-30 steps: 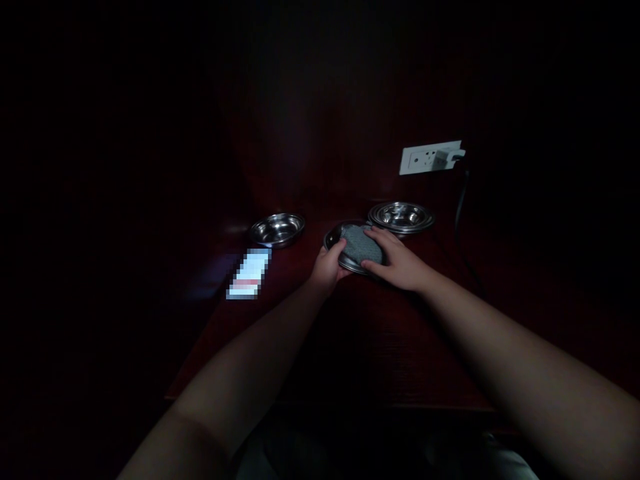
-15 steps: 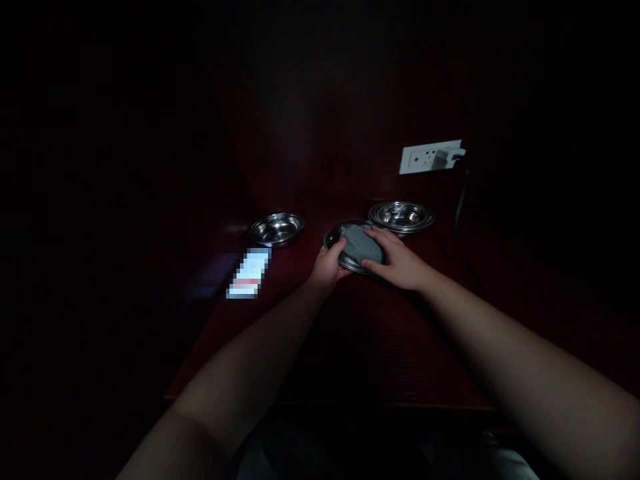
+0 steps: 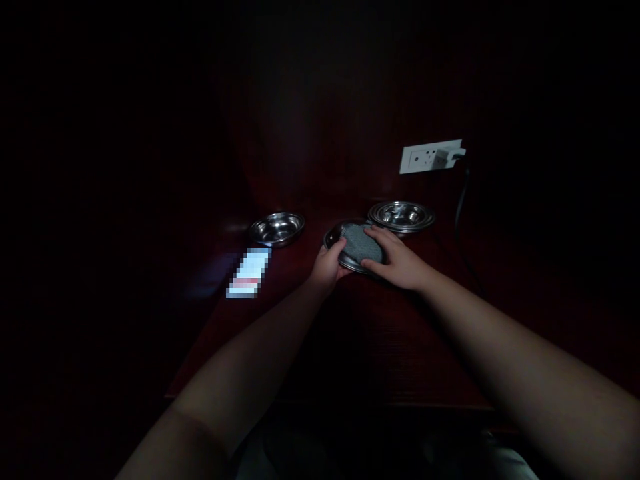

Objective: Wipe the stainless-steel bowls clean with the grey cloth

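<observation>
Metal dish (image 3: 352,265) at mid-worktop (image 3: 390,327), its left rim clamped in the left hand (image 3: 327,268); the right hand (image 3: 404,265) grips a grey pad (image 3: 361,245) against it. The dish looks light, stiff and slick, best held by its rim; the pad, soft and squeezable, probably from its sides.

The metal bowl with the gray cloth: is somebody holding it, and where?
The left hand holds the bowl by its left rim; the right hand touches the right of the cloth.

Glossy metal bowl (image 3: 331,241); matt, rough grey cloth (image 3: 361,245).
</observation>
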